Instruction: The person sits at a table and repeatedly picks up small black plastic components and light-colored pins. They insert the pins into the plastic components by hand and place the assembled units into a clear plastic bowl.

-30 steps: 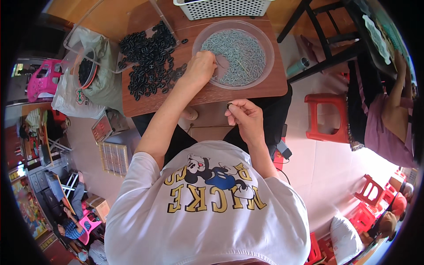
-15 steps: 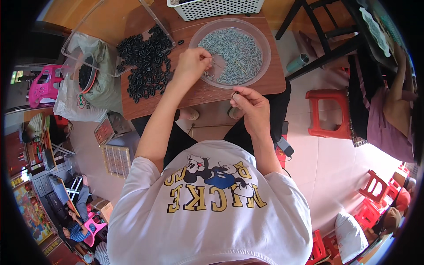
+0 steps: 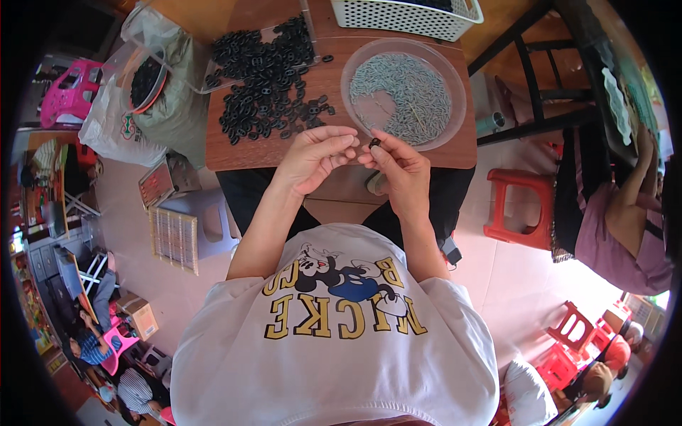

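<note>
My right hand pinches a small black plastic piece between thumb and fingertips, just beyond the table's near edge. Facing it at a small gap is my left hand, thumb and forefinger closed together; anything between them is too small to make out. Beyond my hands stands a round clear tub of small grey-blue screws, its near left part showing bare bottom. On the table's left lie many loose black oval pieces with two holes, heaped and spilling out of a clear box on its side.
A white perforated basket stands at the wooden table's far edge. Left of the table are stuffed sacks and a tub of black pieces. To the right are a red stool, a dark frame and a seated person.
My left hand has come back from the screw tub to beside my right hand. The right hand has shifted slightly left, its black piece now showing. The whole view has turned slightly.
</note>
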Available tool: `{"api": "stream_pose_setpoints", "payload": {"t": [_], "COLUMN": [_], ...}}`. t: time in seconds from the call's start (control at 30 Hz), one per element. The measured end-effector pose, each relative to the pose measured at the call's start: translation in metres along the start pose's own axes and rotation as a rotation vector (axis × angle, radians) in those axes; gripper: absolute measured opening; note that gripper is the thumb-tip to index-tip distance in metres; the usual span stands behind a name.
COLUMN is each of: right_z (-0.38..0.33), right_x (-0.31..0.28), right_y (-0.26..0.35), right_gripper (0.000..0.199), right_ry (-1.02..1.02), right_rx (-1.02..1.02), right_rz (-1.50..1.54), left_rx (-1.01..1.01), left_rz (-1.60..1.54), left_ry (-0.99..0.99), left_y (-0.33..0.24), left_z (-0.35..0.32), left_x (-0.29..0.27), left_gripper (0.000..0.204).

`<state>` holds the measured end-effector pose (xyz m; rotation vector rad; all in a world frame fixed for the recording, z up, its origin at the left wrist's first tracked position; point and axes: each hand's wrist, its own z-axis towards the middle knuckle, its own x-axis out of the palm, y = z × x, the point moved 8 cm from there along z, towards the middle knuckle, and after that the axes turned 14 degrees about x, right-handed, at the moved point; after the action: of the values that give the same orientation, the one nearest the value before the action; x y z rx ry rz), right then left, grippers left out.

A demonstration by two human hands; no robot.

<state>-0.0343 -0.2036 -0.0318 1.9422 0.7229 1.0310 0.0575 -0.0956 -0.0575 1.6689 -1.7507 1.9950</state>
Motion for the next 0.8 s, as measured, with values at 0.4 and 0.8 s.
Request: {"api": "stream_pose_setpoints", "payload": {"t": [0.4, 0.8], "right_z": [-0.001, -0.006], "right_x": [0.029, 0.028], "right_y": [0.005, 0.006], "right_gripper": [0.014, 0.016], "right_ry": [-0.014, -0.053], "right_rx": [-0.016, 0.017], "right_rz": [-0.101, -0.195], "left_rx": [0.096, 0.092], "left_rz": [-0.098, -0.059], "left_ry": [-0.09, -0.075], "left_y": [-0.015, -0.011], "left_z": [-0.014, -0.018], "left_x": [-0.013, -0.009], "left_gripper": [0.019, 0.024]}}
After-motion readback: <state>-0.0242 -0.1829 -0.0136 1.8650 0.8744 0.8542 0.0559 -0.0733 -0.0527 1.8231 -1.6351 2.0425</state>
